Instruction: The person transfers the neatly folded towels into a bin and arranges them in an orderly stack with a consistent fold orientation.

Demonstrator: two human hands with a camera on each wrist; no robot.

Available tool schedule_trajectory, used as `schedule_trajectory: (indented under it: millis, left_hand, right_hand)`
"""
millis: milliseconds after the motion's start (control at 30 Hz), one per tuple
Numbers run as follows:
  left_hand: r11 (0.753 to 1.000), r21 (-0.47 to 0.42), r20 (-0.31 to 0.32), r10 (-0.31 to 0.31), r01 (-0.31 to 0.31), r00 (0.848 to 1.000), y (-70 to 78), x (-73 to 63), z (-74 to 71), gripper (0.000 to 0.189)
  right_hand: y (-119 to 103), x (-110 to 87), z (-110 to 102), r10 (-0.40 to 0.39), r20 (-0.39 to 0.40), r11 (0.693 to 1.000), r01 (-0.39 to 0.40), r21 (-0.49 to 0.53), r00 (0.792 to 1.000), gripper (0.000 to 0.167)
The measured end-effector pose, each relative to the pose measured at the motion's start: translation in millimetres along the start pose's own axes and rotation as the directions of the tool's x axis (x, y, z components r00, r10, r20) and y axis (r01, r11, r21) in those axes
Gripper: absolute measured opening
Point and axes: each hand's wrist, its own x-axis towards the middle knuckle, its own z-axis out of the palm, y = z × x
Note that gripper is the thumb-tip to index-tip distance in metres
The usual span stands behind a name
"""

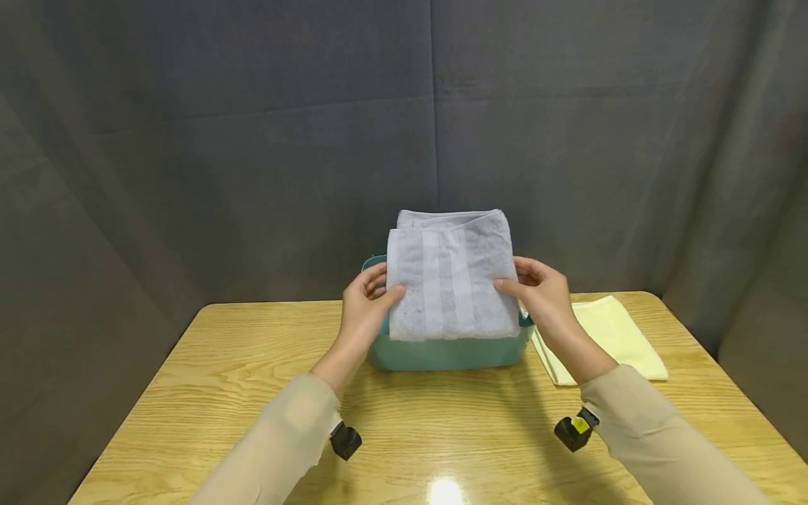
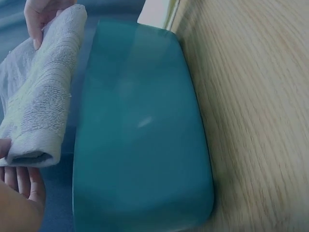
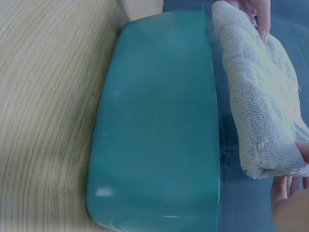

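Observation:
A folded light grey towel [image 1: 451,280] with woven bands is held up by both hands over a teal basin [image 1: 448,355]. At its left edge my left hand [image 1: 365,303] grips it, thumb in front and fingers behind. My right hand [image 1: 541,291] pinches the right edge the same way. Both wrist views show the towel [image 2: 46,92] raised above the basin's rim, its folded lower edge towards the camera. The basin's outer wall [image 3: 157,121] fills the middle of the right wrist view. Most of the basin's opening is hidden behind the towel.
A folded pale yellow cloth [image 1: 615,337] lies on the wooden table [image 1: 265,365] to the right of the basin, partly behind the right forearm. Grey curtains [image 1: 303,154] hang behind the table and along both sides.

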Motion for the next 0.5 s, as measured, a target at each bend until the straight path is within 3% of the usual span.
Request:
schedule_trajectory:
  millis: [233, 500]
  left_hand:
    - [0.998, 0.050, -0.009, 0.024, -0.023, 1.000, 0.2, 9.7, -2.4, 0.047]
    - [0.997, 0.082, -0.020, 0.007, -0.005, 1.000, -2.8, 18.3, -0.8, 0.047]
  right_hand:
    - [-1.4, 10.5, 6.2, -0.023, -0.012, 0.999, 0.023, -0.024, 1.000, 0.051]
    - [0.8, 21.2, 16.1, 0.059, -0.019, 0.997, -0.058, 0.047, 0.998, 0.052]
